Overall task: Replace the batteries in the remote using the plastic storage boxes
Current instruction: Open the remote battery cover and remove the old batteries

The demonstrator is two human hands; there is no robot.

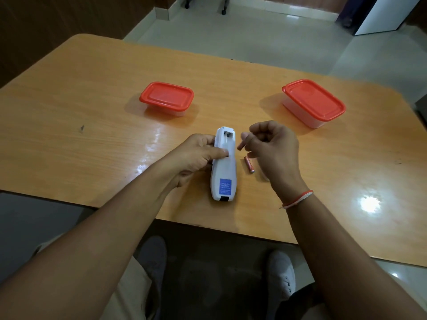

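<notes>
Wooden bench (92,93): two red-lidded storage boxes, left (166,98) and right (313,102), lids on; white remote (223,167), back up, gripped by left hand (196,155); right hand (272,146) pinching one battery (242,144); another battery (249,165) lying beside remote.

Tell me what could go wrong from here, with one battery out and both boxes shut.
The loose battery lies unrestrained on the glossy table beside the remote; it could roll if nudged. The right hand pinches a second battery only lightly, so it may slip. Both boxes, left and right, have lids on, and both hands are occupied.
</notes>
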